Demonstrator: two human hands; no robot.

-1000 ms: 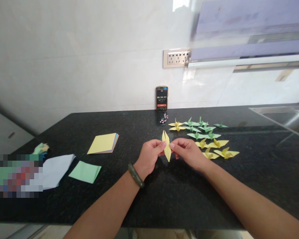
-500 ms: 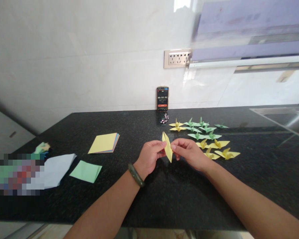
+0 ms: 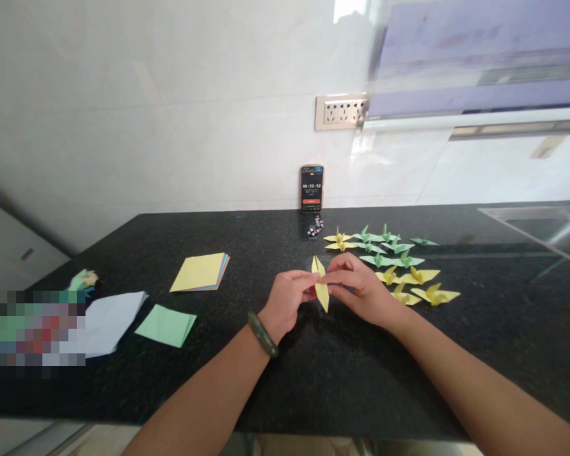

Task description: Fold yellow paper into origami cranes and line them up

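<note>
A narrow folded yellow paper (image 3: pixel 321 292), pointed at both ends and split at the top, is held upright above the counter. My left hand (image 3: pixel 289 297) pinches its left side between thumb and fingers. From the right, my right hand (image 3: pixel 356 285) closes on the same paper, its fingertips across the middle of it. A dark green bangle (image 3: pixel 263 334) circles my left wrist. To the right of my hands stand several folded green paper cranes (image 3: pixel 374 247) and several yellow paper cranes (image 3: pixel 417 276), some partly hidden behind my right hand.
On the black counter (image 3: pixel 209 386), a stack of coloured paper (image 3: pixel 200 272) and a folded green sheet (image 3: pixel 166 325) lie at left, near white paper (image 3: pixel 116 322). A phone (image 3: pixel 312 189) showing a timer leans against the wall. A sink (image 3: pixel 541 228) is at the far right.
My right hand has shifted its fingers further over the middle of the folded yellow paper. My left hand keeps its pinch. The view has moved slightly.
</note>
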